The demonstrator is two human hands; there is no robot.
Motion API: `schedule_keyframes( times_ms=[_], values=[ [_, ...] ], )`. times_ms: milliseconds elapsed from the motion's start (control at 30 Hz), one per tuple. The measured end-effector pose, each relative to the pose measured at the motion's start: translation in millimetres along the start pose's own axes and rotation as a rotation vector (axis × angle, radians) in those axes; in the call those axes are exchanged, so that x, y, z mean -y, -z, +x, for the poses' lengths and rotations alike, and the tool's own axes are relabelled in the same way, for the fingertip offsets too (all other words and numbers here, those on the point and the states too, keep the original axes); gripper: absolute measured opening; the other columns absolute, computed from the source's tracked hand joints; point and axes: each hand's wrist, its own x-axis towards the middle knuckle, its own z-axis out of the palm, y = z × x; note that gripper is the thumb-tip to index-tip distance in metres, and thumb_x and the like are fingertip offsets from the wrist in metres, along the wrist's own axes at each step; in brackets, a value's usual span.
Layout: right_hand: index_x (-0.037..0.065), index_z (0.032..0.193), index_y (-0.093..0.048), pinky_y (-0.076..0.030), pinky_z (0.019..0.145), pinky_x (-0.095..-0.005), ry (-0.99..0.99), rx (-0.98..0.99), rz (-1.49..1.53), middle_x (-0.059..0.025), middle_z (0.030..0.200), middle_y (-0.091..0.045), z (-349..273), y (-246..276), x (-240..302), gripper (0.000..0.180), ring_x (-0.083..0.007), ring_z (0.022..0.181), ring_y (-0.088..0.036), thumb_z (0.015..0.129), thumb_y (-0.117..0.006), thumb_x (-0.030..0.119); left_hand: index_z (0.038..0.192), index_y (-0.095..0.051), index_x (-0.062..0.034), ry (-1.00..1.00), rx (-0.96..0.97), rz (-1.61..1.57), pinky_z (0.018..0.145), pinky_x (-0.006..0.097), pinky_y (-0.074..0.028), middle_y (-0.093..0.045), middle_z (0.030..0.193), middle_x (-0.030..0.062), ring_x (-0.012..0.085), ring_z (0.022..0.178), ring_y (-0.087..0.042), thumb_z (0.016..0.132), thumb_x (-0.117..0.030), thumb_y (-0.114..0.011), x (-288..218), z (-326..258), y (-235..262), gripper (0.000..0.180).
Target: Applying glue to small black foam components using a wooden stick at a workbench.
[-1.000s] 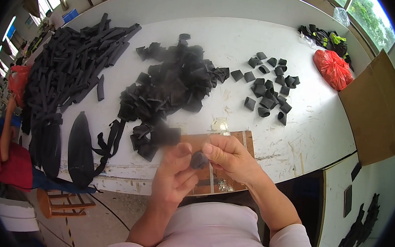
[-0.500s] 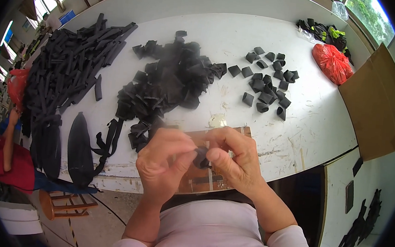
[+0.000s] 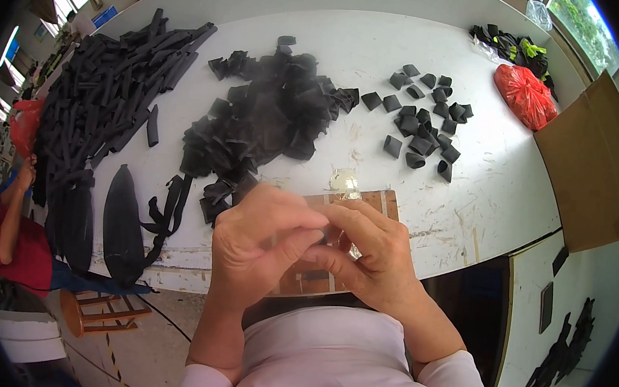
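Over a brown wooden board (image 3: 390, 203) at the table's near edge, my two hands meet fingertip to fingertip. My left hand (image 3: 254, 244) is closed in a pinch, slightly blurred. Curled toward it, my right hand (image 3: 371, 246) has thumb and forefinger closed in as well. Between them sits a small black fabric piece (image 3: 332, 234), nearly all covered by the fingers. Just beyond my left hand begins a large heap of flat black fabric pieces (image 3: 272, 110). Farther right lie several short black tube-shaped loops (image 3: 423, 140), scattered apart from the heap.
Long black strips (image 3: 114, 91) pile up at the left, near a dark elongated fabric panel (image 3: 124, 226). A red plastic bag (image 3: 524, 98) and cardboard sheet (image 3: 588, 164) stand at the right. A person in red (image 3: 11, 243) and a wooden stool (image 3: 100, 312) are at left.
My right thumb and fingers have closed in toward my left fingertips, covering most of the black piece that showed before. The view has shifted slightly.
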Motion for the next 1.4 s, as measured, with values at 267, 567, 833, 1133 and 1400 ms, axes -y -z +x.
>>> schedule_keyframes(
  times_ms=[267, 567, 833, 1133, 1400],
  values=[
    [0.001, 0.094, -0.061, -0.046, 0.053, -0.0211, -0.041, -0.115, 0.017, -0.0064, 0.077, -0.061, 0, -1, 10, 0.024, -0.0108, 0.059, -0.057, 0.071, -0.069, 0.004, 0.082, -0.053, -0.0002, 0.069, -0.285, -0.316, 0.071, 0.026, -0.039, -0.052, 0.082, 0.0076, 0.0140, 0.074, -0.047, 0.079, -0.004, -0.060, 8, -18, -10, 0.008],
    [-0.003, 0.087, -0.060, -0.042, 0.051, -0.0171, -0.425, -0.080, 0.692, -0.0037, 0.074, -0.060, 1, -2, 13, 0.011, -0.0053, 0.061, -0.055, 0.078, -0.062, 0.002, 0.087, -0.050, -0.0032, 0.126, -0.430, -0.655, 0.078, 0.026, -0.039, -0.049, 0.087, 0.0060, 0.0127, 0.080, -0.044, 0.085, -0.008, -0.055, 10, -22, -14, 0.007],
    [-0.006, 0.090, -0.059, -0.044, 0.053, -0.0188, -0.430, -0.118, 0.641, -0.0045, 0.073, -0.061, 4, 7, 20, 0.014, -0.0041, 0.062, -0.054, 0.078, -0.059, 0.001, 0.087, -0.050, -0.0031, 0.065, -0.336, -0.570, 0.077, 0.025, -0.039, -0.048, 0.087, 0.0066, 0.0134, 0.081, -0.045, 0.084, -0.009, -0.056, -5, -19, -19, 0.009],
    [-0.004, 0.089, -0.062, -0.048, 0.051, -0.0184, -0.622, 0.033, 0.790, -0.0045, 0.068, -0.061, 17, 8, 1, 0.014, -0.0060, 0.059, -0.057, 0.077, -0.056, 0.000, 0.086, -0.050, -0.0018, 0.197, -0.453, -0.634, 0.077, 0.024, -0.038, -0.049, 0.085, 0.0059, 0.0119, 0.079, -0.045, 0.086, -0.006, -0.053, 14, -30, -20, 0.006],
    [-0.003, 0.088, -0.062, -0.046, 0.047, -0.0187, -0.486, -0.034, 0.788, -0.0048, 0.067, -0.061, 12, 2, -2, 0.012, -0.0071, 0.055, -0.057, 0.077, -0.057, -0.001, 0.087, -0.050, -0.0009, 0.140, -0.464, -0.614, 0.075, 0.023, -0.038, -0.051, 0.085, 0.0062, 0.0115, 0.078, -0.045, 0.088, -0.007, -0.050, 11, -28, -29, 0.006]
  ],
)
